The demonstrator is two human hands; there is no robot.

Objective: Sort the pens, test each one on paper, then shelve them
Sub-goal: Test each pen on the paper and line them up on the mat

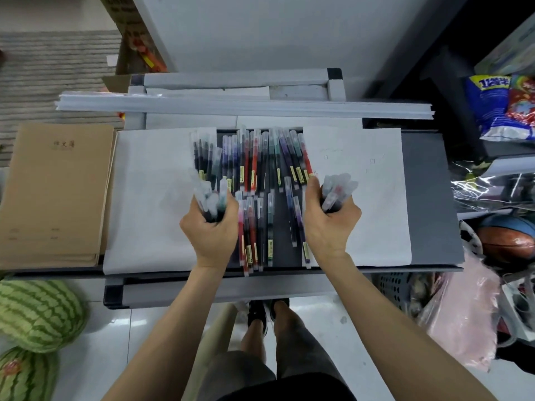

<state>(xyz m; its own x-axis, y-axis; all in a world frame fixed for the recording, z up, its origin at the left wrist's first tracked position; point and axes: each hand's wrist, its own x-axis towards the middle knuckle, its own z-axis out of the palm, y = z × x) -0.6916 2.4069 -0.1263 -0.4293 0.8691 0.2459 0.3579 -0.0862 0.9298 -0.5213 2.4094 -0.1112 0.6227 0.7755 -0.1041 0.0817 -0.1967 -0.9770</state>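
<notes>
A person's left hand (210,230) and right hand (330,224) are each clenched around pens, one on either side of the pile of loose pens (260,175). The left hand grips a fistful of pens (208,198) at the pile's left edge, with the clear caps pointing away from the body. The right hand grips a second fistful (337,189) just off the pile's right edge, fanned the same way.

The pile lies on a grey board (428,198) in two rough rows. Nearly every pen runs lengthwise, from the person toward the far edge. The near row sits between the two wrists and the far row lies beyond the knuckles. Red, purple, green and dark barrels are mixed together in both rows.

A sheet of white paper (150,198) lies to the left of the pile and a second sheet (376,198) to its right. The second sheet carries a few faint marks. Brown notebooks (55,192) are stacked further left of the pile, and watermelons (34,314) sit on the floor below them.

Sorting appears to be only partly done. Both hands are about equally close to the pile, and each would reach inward across the pens' length for the next one. With both fists full, a bundle probably has to be put down first.
</notes>
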